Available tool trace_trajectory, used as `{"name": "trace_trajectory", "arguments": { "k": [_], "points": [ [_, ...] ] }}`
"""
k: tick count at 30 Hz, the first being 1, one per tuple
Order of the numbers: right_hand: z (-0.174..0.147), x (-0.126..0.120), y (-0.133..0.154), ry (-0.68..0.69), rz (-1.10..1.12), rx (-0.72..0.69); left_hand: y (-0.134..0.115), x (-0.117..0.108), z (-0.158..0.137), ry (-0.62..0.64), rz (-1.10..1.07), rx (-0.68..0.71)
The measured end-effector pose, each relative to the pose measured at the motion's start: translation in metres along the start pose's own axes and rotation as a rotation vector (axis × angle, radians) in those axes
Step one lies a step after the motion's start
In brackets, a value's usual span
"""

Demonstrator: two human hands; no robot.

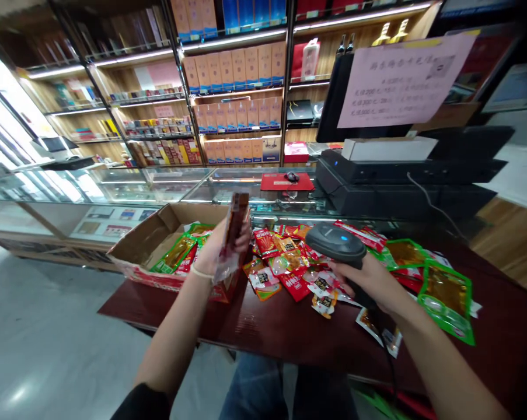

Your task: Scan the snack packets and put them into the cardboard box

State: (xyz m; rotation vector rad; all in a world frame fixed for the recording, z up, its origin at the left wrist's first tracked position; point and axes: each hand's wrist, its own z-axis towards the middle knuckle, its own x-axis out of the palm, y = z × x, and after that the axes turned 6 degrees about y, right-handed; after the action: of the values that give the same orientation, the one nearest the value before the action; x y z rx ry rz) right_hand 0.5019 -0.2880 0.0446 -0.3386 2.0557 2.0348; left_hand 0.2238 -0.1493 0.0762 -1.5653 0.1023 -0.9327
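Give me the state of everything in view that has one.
Left hand, closed around brown packet
Right hand, gripping barcode scanner
Barcode scanner, blue light on
Cardboard box, open, partly filled
Snack packets, loosely heaped on table
Computer mouse, resting on red mat
Shelf lights, lit
Paper notice, fixed to monitor

The head-worn view faces forward and down from above the lap (258, 388): left hand (219, 251), right hand (370, 279) and tabletop (263, 332) near, shelves (237, 36) well beyond; its right edge is perhaps too dark to judge.
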Motion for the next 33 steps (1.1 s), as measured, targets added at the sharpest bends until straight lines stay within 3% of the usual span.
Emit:
{"name": "trace_trajectory", "arguments": {
  "k": [4,7,10,13,17,23,28,33],
  "points": [
    [0.008,0.008,0.0,-0.011,0.092,0.0,-0.036,-0.063,-0.001,-0.392,0.653,0.351],
    [0.011,0.014,0.004,-0.021,0.159,0.002,-0.047,-0.114,-0.006,-0.596,1.275,0.378],
    [0.014,0.019,0.009,-0.024,0.215,0.011,-0.046,-0.146,-0.01,-0.641,1.611,0.31],
    [0.015,0.02,0.007,-0.05,0.249,0.036,-0.037,-0.149,-0.011,-0.606,1.631,0.226],
    [0.011,0.013,-0.004,-0.096,0.237,0.025,-0.02,-0.116,-0.004,-0.501,1.617,0.204],
    [-0.016,-0.017,-0.026,-0.216,0.184,0.052,0.017,-0.033,0.018,-0.193,1.689,0.274],
    [-0.056,-0.053,-0.057,-0.356,0.145,0.097,0.068,0.039,0.045,0.056,1.582,0.312],
    [-0.104,-0.094,-0.083,-0.499,0.11,0.103,0.135,0.108,0.076,0.31,1.467,0.335]
  ]
}}
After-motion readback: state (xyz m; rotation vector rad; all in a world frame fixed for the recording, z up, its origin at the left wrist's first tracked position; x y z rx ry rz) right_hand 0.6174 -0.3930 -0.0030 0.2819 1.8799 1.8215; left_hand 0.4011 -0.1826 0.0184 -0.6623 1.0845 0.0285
